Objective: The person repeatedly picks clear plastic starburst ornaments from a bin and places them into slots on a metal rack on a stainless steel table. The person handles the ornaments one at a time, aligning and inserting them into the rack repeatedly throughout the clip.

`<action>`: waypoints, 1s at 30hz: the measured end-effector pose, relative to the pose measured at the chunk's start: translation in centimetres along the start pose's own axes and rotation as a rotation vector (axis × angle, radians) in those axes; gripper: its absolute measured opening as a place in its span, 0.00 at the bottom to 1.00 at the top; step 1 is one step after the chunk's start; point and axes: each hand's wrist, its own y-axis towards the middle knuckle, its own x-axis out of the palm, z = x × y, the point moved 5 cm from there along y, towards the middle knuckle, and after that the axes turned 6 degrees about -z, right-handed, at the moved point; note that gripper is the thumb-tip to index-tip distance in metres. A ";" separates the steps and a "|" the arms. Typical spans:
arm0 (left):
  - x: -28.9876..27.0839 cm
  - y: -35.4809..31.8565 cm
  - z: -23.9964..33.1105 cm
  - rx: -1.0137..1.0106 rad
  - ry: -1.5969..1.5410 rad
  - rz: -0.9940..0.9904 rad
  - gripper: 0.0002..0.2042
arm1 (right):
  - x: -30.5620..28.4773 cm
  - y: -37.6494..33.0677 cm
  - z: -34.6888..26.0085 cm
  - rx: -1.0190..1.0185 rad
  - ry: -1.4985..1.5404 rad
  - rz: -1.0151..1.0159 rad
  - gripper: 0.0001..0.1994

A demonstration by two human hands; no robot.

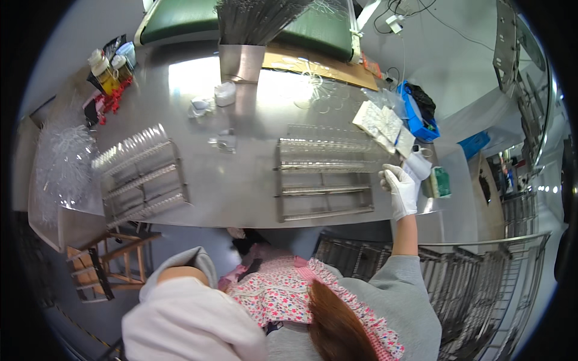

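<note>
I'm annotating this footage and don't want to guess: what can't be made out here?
Head view:
- Left hand: not visible; whether the pale sleeve hides it, I can't tell.
- Right hand: whether it holds anything is too small to tell.
- Dark strands: upper ends cut off by the picture's top edge.
- Blue bin: contents partly covered by crumpled black material.

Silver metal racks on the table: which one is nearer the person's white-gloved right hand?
The squarely placed silver metal rack, just left of the white-gloved right hand; the slanted silver metal rack lies farther left.
</note>
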 end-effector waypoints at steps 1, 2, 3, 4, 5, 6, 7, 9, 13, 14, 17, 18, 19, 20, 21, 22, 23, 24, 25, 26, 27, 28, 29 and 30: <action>-0.4 -0.6 -1.4 0.016 -0.153 -0.125 0.06 | -0.7 0.9 -0.4 -0.017 -0.020 -0.036 0.12; -0.9 -1.5 -2.8 0.014 -0.300 -0.249 0.07 | -0.9 2.2 -1.0 -0.065 0.006 -0.072 0.12; -1.5 -2.7 -4.5 -0.047 -0.326 -0.278 0.06 | -0.6 3.9 -1.3 -0.071 -0.060 -0.082 0.12; -2.3 -4.3 -6.7 -0.175 -0.180 -0.169 0.07 | 0.3 5.7 -1.7 -0.129 -0.088 -0.143 0.12; -3.6 -6.5 -9.6 -0.431 0.108 0.023 0.08 | 1.4 8.0 -1.7 -0.133 -0.148 -0.201 0.12; -5.5 -9.7 -12.3 -0.819 0.513 0.241 0.09 | 3.1 10.5 -1.9 -0.218 -0.225 -0.235 0.13; -6.7 -13.4 -14.2 -1.224 0.838 0.432 0.10 | 4.8 13.4 -1.6 -0.208 -0.220 -0.316 0.15; -7.5 -18.3 -16.7 -1.513 1.035 0.669 0.11 | 8.7 20.0 -2.2 -0.448 -0.425 -0.302 0.21; -8.6 -22.9 -19.9 -1.490 0.898 1.184 0.11 | 17.5 36.6 -0.2 -0.350 -0.378 -0.337 0.35; -8.7 -23.0 -20.5 -1.425 0.900 1.278 0.12 | 19.4 40.2 1.0 -0.319 -0.297 -0.337 0.34; -9.0 -22.9 -22.0 -1.269 0.960 1.461 0.13 | 23.9 48.6 6.0 -0.188 -0.500 -0.219 0.27; -9.2 -22.5 -22.1 -1.173 1.028 1.463 0.13 | 25.3 50.1 7.5 -0.178 -0.571 -0.230 0.23; -9.3 -22.3 -22.3 -1.233 1.046 1.428 0.13 | 26.2 51.0 8.4 -0.234 -0.540 -0.230 0.20; -9.7 -22.5 -22.6 -1.259 0.935 1.471 0.14 | 26.4 51.6 8.9 -0.223 -0.565 -0.221 0.16; -10.4 -22.2 -22.4 -1.315 0.956 1.397 0.15 | 26.2 51.6 8.8 -0.216 -0.565 -0.236 0.13; -11.3 -21.8 -22.2 -1.340 0.960 1.324 0.15 | 24.9 50.5 7.1 -0.427 -0.479 -0.142 0.13; -12.4 -21.5 -21.7 -1.328 0.964 1.318 0.16 | 23.3 49.8 5.7 -0.345 -0.262 -0.208 0.11; -13.9 -21.0 -21.2 -1.304 0.958 1.302 0.16 | 21.4 48.2 3.8 -0.284 0.156 -0.290 0.10; -15.8 -20.1 -20.8 -1.248 0.976 1.259 0.19 | 18.9 45.9 0.7 -0.339 0.299 -0.341 0.10; -17.7 -19.4 -20.6 -1.276 0.980 1.254 0.23 | 16.3 42.9 -2.4 -0.359 0.407 -0.343 0.10; -19.6 -18.2 -21.2 -1.066 0.837 1.272 0.28 | 13.7 39.2 -5.3 -0.369 0.443 -0.364 0.11; -21.1 -17.5 -22.3 -0.978 0.670 1.376 0.33 | 11.6 35.0 -8.0 -0.390 0.401 -0.351 0.12; -22.2 -15.6 -24.2 -0.946 0.604 1.184 0.38 | 10.3 30.6 -10.3 -0.417 0.300 -0.364 0.14; -22.8 -13.7 -26.3 -0.911 0.526 1.022 0.43 | 9.4 26.1 -11.9 -0.410 0.107 -0.372 0.15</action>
